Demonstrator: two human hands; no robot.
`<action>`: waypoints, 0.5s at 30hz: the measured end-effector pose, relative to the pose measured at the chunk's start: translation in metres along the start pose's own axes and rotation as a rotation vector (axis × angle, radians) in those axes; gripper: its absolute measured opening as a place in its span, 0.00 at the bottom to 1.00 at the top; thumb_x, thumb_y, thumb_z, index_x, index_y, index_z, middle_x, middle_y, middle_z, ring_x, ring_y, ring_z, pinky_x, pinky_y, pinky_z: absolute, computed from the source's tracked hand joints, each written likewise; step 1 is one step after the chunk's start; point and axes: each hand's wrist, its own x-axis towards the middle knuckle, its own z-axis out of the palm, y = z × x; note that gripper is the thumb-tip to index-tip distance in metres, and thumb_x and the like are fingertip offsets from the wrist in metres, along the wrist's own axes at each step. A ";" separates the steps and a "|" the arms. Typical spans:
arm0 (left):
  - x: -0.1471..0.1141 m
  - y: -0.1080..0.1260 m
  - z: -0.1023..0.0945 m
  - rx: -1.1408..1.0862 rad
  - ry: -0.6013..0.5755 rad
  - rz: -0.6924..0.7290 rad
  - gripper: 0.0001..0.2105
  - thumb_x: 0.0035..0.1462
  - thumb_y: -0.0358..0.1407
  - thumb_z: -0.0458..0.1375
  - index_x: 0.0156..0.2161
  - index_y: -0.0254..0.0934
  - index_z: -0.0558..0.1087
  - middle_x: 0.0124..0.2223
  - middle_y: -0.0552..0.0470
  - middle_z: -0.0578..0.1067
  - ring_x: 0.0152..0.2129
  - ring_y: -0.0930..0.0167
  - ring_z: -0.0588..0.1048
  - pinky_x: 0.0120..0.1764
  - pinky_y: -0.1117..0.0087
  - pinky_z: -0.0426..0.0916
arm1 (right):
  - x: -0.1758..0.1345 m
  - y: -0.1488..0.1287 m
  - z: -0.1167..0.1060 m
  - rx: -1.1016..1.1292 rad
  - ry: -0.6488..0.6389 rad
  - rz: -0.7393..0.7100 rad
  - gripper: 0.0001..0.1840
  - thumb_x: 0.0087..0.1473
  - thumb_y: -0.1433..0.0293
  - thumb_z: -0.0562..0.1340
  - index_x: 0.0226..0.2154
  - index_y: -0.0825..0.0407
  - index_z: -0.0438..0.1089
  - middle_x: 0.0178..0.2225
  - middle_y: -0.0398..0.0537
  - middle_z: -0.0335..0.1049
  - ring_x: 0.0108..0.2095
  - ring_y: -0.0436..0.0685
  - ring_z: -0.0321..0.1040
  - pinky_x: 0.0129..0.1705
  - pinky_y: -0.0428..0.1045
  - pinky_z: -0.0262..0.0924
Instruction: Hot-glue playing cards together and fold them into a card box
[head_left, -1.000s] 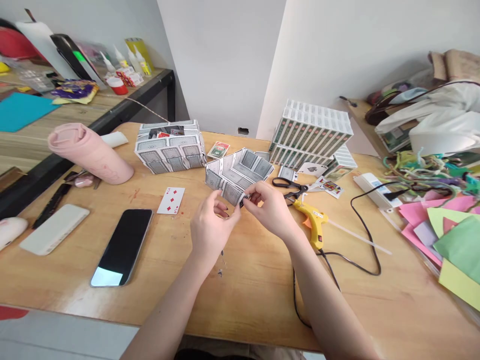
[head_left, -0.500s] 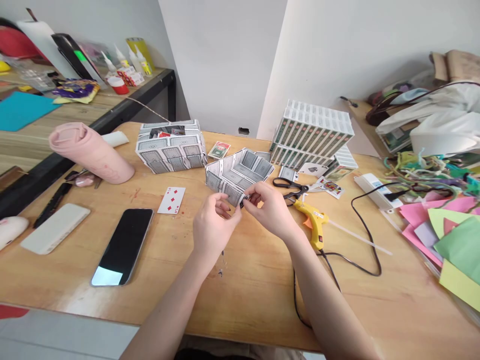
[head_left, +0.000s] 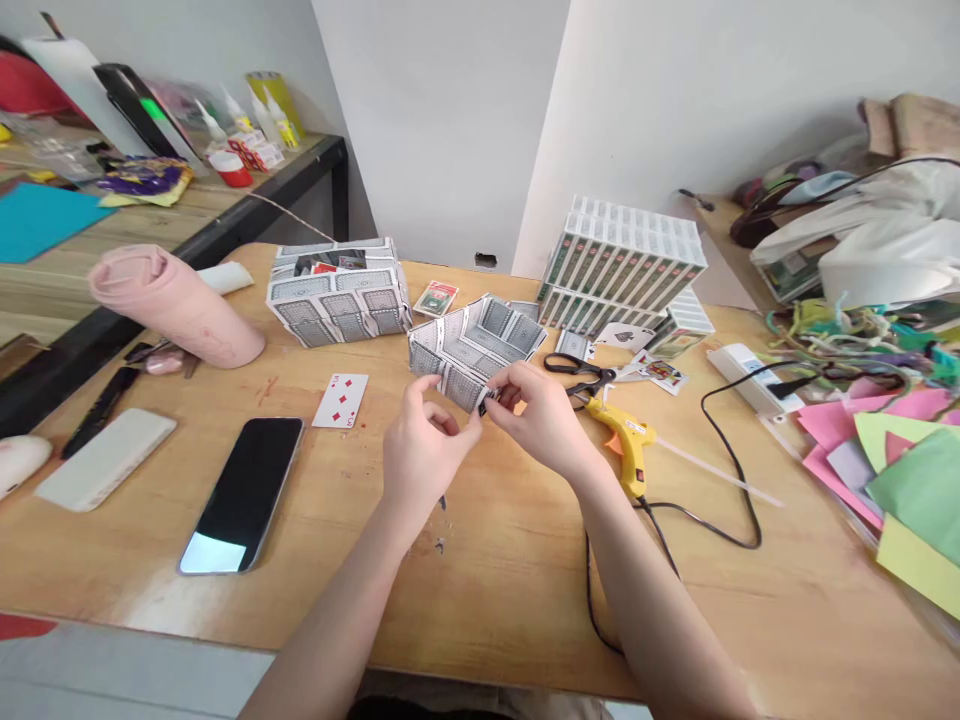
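Note:
An open-topped box (head_left: pixel 491 337) made of grey-backed playing cards sits in front of me, its near corner between my hands. My right hand (head_left: pixel 538 412) pinches that corner with thumb and fingers. My left hand (head_left: pixel 426 442) is at the near wall, its thumb tip by the same corner, its index finger raised along the wall and the other fingers curled. Part of the corner is hidden by the fingers. Right of the box lie black-handled scissors (head_left: pixel 581 375) and a yellow hot glue gun (head_left: pixel 632 445). A three of diamonds card (head_left: pixel 340 401) lies face up to the left.
Behind are a larger playing-card box (head_left: pixel 337 295), a red card pack (head_left: pixel 436 298) and stacked card packs (head_left: pixel 622 265). Leftward lie a phone (head_left: pixel 244 495), a white power bank (head_left: pixel 106 460) and a pink roll (head_left: pixel 176 305). A cord runs to the power strip (head_left: pixel 754 378); coloured paper (head_left: pixel 911 490) lies far right.
My left index finger has lifted and spread away from the thumb along the near wall. My right hand keeps its pinch at the corner. The view has shifted slightly.

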 end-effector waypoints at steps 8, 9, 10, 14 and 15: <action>0.003 0.003 -0.004 0.066 -0.072 -0.023 0.27 0.46 0.42 0.62 0.52 0.37 0.63 0.22 0.62 0.73 0.23 0.69 0.74 0.31 0.70 0.62 | 0.000 0.002 0.001 0.013 -0.011 -0.004 0.07 0.48 0.78 0.60 0.31 0.51 0.67 0.26 0.40 0.65 0.27 0.49 0.65 0.32 0.46 0.60; 0.003 0.004 -0.004 0.078 -0.074 -0.020 0.27 0.47 0.42 0.61 0.52 0.37 0.62 0.22 0.62 0.73 0.24 0.69 0.74 0.30 0.70 0.62 | 0.000 0.002 0.001 0.012 -0.010 -0.007 0.06 0.48 0.78 0.60 0.31 0.51 0.67 0.26 0.40 0.65 0.27 0.49 0.65 0.32 0.46 0.60; 0.003 0.004 -0.004 0.087 -0.072 -0.018 0.28 0.47 0.42 0.61 0.53 0.37 0.62 0.22 0.62 0.73 0.24 0.69 0.74 0.30 0.70 0.61 | 0.000 0.002 0.000 0.012 -0.011 -0.008 0.06 0.49 0.77 0.60 0.31 0.51 0.67 0.26 0.40 0.65 0.28 0.49 0.65 0.33 0.46 0.60; 0.002 0.004 -0.001 0.094 -0.050 -0.017 0.28 0.47 0.42 0.61 0.53 0.37 0.61 0.22 0.61 0.73 0.24 0.69 0.75 0.29 0.70 0.61 | 0.000 0.002 0.000 0.018 -0.012 -0.010 0.06 0.49 0.77 0.61 0.31 0.51 0.67 0.27 0.40 0.66 0.28 0.49 0.65 0.33 0.46 0.61; 0.001 0.004 -0.001 0.092 -0.047 -0.016 0.28 0.47 0.42 0.61 0.53 0.37 0.61 0.22 0.61 0.73 0.24 0.69 0.75 0.29 0.70 0.61 | 0.000 0.002 0.000 0.018 -0.012 -0.013 0.06 0.49 0.77 0.61 0.31 0.51 0.67 0.27 0.40 0.66 0.28 0.49 0.65 0.33 0.46 0.61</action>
